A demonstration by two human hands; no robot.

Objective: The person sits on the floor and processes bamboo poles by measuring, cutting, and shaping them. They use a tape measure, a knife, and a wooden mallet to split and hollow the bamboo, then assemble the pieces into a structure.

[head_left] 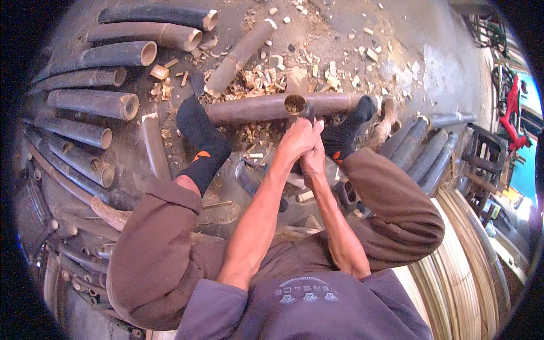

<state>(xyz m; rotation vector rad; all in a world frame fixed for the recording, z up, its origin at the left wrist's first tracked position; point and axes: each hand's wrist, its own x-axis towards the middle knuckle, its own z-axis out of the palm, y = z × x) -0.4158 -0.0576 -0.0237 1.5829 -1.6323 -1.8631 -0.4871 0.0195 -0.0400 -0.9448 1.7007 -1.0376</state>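
Observation:
A brown bamboo pole [249, 110] lies crosswise in front of me, with a round hole [294, 103] cut in its upper side. My feet in black socks [199, 133] press against it near both ends. My left hand [296, 140] and my right hand [313, 161] are closed together, one against the other, just on the near side of the hole. Out of them sticks the dark end of a tool [309, 110], reaching the hole's right edge. Most of that tool is hidden by my fingers, so its kind does not show.
Several dark bamboo lengths [93, 104] lie in a row at the left. Another bamboo piece [241, 56] lies beyond the pole among wood chips [266, 82]. Bamboo tubes [422, 150] and a bundle of pale split strips [462, 255] are at the right.

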